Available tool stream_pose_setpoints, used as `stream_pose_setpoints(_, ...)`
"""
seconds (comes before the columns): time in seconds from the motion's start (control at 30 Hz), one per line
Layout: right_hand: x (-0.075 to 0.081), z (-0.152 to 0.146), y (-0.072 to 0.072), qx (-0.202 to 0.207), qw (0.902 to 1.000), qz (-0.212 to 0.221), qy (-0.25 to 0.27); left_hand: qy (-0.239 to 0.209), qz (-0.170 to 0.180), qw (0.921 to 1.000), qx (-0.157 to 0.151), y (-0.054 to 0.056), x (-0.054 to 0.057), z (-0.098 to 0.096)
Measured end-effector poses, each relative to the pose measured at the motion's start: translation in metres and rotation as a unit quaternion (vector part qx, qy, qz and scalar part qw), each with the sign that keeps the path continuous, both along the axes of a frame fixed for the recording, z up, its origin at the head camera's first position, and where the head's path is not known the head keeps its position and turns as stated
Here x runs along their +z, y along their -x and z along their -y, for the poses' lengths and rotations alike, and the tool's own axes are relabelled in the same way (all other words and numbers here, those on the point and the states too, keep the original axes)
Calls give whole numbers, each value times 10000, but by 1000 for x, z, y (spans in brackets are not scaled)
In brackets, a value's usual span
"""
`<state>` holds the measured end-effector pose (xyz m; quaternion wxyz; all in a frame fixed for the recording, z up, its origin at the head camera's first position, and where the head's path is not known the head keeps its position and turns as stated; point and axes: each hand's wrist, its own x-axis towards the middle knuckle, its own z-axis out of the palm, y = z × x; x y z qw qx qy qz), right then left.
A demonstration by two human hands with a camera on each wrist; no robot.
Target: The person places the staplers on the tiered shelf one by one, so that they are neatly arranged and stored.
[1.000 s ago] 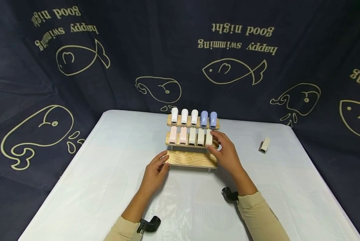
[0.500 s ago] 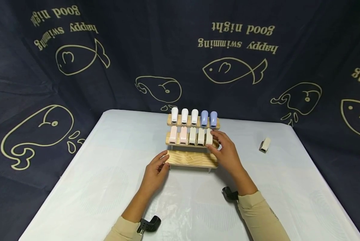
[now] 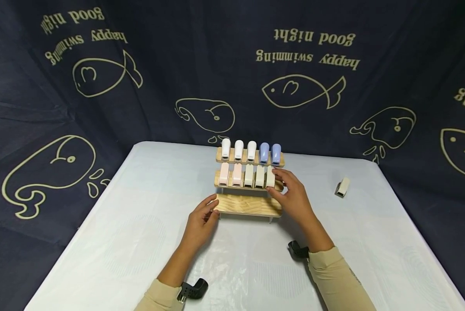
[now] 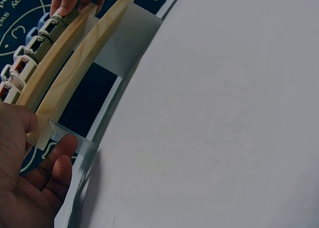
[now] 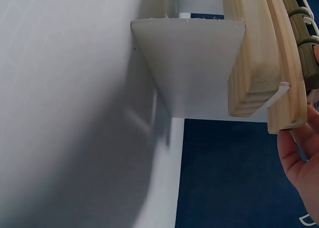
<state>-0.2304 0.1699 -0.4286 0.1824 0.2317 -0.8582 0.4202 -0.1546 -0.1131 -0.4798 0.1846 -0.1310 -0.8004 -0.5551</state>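
Observation:
A three-tier wooden rack with pale wavy grain stands on the table. My left hand holds the left end of its lowest board; in the left wrist view its fingers lie by the clear support under that end. On the middle tier stand two pink staplers and several cream ones. My right hand pinches the rightmost cream stapler, thumb in front and fingers behind. In the right wrist view, fingers of that hand also reach under the middle board's end.
White staplers and two blue staplers line the top tier. Another cream stapler lies on the white-covered table to the right. A dark blue fabric with fish drawings hangs behind the table.

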Motion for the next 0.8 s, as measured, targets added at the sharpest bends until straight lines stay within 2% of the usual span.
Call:
stream_pose_setpoints(0.1, 1, -1, 0, 33, 10000, 36, 31, -19, 14, 10000, 5, 5, -9, 3)
stream_pose_setpoints(0.23, 3, -5, -2, 85, 9999, 50, 86, -48, 87, 9999, -52, 6, -12, 5)
stream_pose_setpoints(0.47, 1, -26, -4, -83, 9999, -64, -66, 43, 46, 10000, -55, 5, -11, 5)
stream_pose_setpoints(0.8, -14, -82, 5, -594, 9976, 172, -321, 4, 50, 10000, -75, 5, -10, 4)
